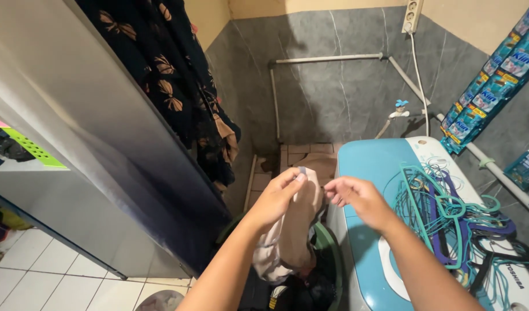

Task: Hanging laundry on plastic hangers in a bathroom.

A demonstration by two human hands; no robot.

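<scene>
Left hand [280,193] pinches top of beige garment [293,230], lifted above green basket [329,259] of dark laundry. Right hand [356,198] just beside it, fingers loosely curled, holding nothing (seemingly). Teal-lidded washing machine [368,167] at right, pile of clothes hangers [448,219] on its lid.

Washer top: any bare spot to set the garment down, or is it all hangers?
Free patch: the teal washing machine lid, bordered by the left edge and the tangle of green and purple plastic hangers. The right half is crowded by that tangle. Left hand pinches the beige cloth garment over the dark green laundry basket; right hand hovers open over the lid.
</scene>
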